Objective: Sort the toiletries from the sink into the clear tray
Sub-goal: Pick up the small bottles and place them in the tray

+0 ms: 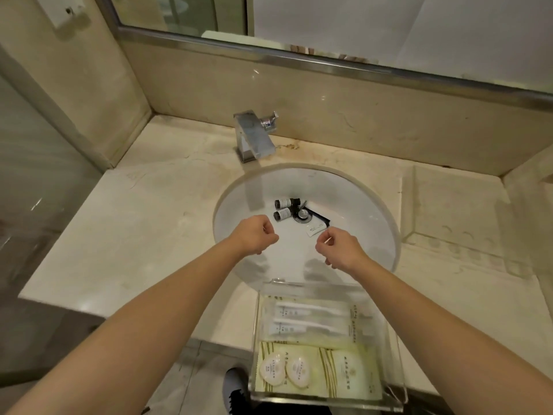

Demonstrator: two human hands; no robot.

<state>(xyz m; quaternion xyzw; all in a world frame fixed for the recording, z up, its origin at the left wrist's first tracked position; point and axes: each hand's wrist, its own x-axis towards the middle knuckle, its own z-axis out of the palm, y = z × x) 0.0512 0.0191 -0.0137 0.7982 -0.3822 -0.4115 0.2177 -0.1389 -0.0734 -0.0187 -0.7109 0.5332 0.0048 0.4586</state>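
Observation:
Two small dark bottles (286,208) lie side by side in the white sink (353,193), just left of the drain. A black packet (319,218) and a white sachet (317,231) lie right of the drain. The clear tray (392,363) stands at the counter's front edge and holds toothbrush packs, two round soaps and pale packets. My left hand (255,234) hovers over the basin with fingers curled and nothing in it. My right hand (339,248) hovers beside it, fingers curled, just in front of the white sachet and apart from it.
A square chrome tap (254,136) stands behind the basin. Beige stone counter (143,223) runs left and right of the sink, with a backsplash and a mirror (329,28) behind. A raised stone ledge (454,205) sits at the right. A grey shoe (236,390) shows on the floor below.

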